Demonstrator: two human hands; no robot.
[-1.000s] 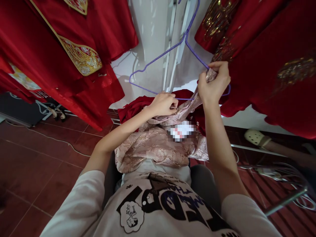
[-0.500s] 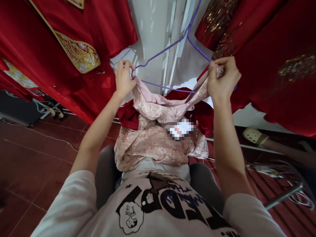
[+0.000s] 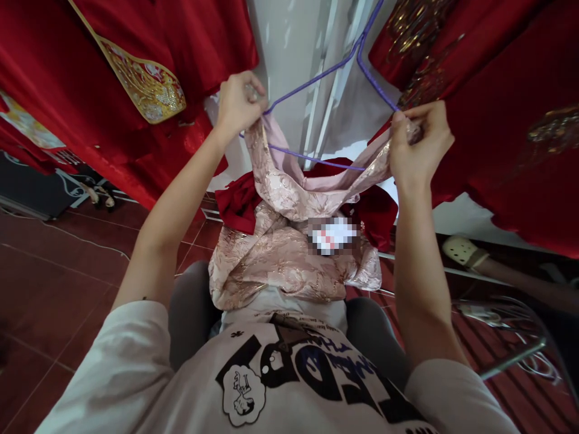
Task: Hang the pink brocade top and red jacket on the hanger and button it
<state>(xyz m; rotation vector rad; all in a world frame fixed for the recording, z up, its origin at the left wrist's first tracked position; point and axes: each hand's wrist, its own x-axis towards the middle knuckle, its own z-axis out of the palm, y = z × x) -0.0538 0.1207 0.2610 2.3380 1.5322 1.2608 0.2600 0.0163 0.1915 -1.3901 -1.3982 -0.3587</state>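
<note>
A pink brocade garment [image 3: 280,259] lies across my lap, and two of its edges rise towards my hands. My left hand [image 3: 239,105] grips one raised edge at the left end of a purple wire hanger [image 3: 316,75]. My right hand [image 3: 420,144] pinches the other edge against the hanger's right arm. The hanger's lower bar passes behind the cloth. A blurred white label [image 3: 332,235] sits at the garment's middle. Dark red cloth [image 3: 237,202] shows beneath the pink fabric.
Red garments with gold embroidery hang at the left [image 3: 90,66] and right [image 3: 511,132], beside a white wall [image 3: 289,54]. Below lie red floor tiles [image 3: 58,283]. At the right are a person's leg with a white clog [image 3: 461,252] and a metal chair frame [image 3: 511,352].
My left hand has risen and moved left, from the cloth near the lower bar to the hanger's left end, drawing the pink fabric up. My right hand has shifted slightly up and right.
</note>
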